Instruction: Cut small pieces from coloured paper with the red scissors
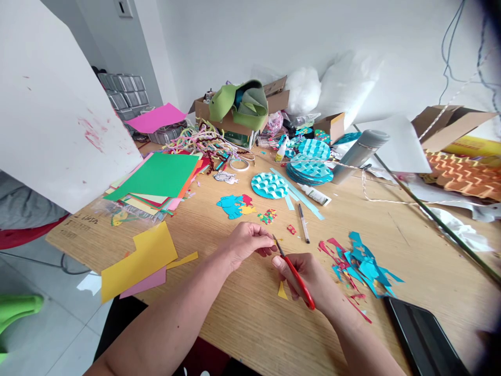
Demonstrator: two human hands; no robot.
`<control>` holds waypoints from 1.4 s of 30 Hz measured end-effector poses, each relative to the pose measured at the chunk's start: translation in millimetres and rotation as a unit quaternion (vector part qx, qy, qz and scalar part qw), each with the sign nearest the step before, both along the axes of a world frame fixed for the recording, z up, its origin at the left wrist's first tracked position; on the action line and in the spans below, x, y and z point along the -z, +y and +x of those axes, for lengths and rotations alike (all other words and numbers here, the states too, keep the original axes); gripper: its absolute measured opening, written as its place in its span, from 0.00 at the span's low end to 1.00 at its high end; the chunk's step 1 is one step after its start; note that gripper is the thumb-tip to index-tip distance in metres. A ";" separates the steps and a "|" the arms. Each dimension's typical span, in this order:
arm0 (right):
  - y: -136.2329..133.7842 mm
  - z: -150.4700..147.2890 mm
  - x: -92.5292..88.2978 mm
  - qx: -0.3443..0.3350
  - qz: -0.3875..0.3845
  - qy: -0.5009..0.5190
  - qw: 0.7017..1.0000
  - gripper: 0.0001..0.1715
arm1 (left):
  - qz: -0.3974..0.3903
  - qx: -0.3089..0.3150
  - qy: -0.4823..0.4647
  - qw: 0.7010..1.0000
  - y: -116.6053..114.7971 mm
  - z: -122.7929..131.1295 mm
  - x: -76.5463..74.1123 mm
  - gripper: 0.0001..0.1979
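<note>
Two hands are engaged. The right hand [315, 274] is closed around red-handled scissors [300, 284], blades pointing towards the left fingertips; whether the blades are parted cannot be told. The left hand [250, 241] pinches a small yellow paper piece [277, 241], largely hidden, just beside the blade tips and above the worktop [235, 297], towards its near edge. A yellow scrap [282, 291] lies below the right hand.

Beyond the left hand lie blue cut-outs [231, 207], with red and yellow ones touching them, and small patterned pieces [268, 216]. A pen [303, 223] lies uncapped or capped, indeterminable. Blue and red offcuts [364, 266] are heaped to the right, near a black phone [425, 337] at the near right corner. Yellow sheets [141, 261] overhang the near edge by the left corner. Towards the far edge stand stacked blue discs [309, 169] and a grey bottle [360, 156].
</note>
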State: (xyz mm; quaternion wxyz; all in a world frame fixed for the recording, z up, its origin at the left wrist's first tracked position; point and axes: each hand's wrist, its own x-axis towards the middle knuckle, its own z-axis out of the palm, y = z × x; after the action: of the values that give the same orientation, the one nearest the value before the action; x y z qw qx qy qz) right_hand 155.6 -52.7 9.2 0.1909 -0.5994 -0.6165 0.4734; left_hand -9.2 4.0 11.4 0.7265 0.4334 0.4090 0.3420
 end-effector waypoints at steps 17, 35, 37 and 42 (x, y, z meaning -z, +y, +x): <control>-0.7 0.1 -0.7 -0.013 0.011 -0.004 1.000 0.33 | 0.002 0.015 0.014 1.000 -0.1 0.7 0.8 0.07; -0.6 -0.2 -0.1 0.005 0.005 -0.011 1.000 0.30 | 0.007 0.009 -0.001 1.000 1.2 -0.1 3.2 0.09; 0.6 -0.7 -2.1 0.007 0.006 -0.017 1.000 0.30 | 0.008 0.009 0.001 1.000 1.6 -0.7 2.4 0.10; 3.6 3.5 -12.1 0.058 0.000 -0.041 0.997 0.30 | 0.030 -0.014 0.036 0.999 5.5 -4.9 1.6 0.08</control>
State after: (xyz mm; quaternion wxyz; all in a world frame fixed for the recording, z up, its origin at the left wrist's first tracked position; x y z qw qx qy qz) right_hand 159.2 -49.2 21.3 0.1925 -0.6530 -0.5884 0.4362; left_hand -14.1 9.5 9.7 0.6932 0.4612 0.4302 0.3488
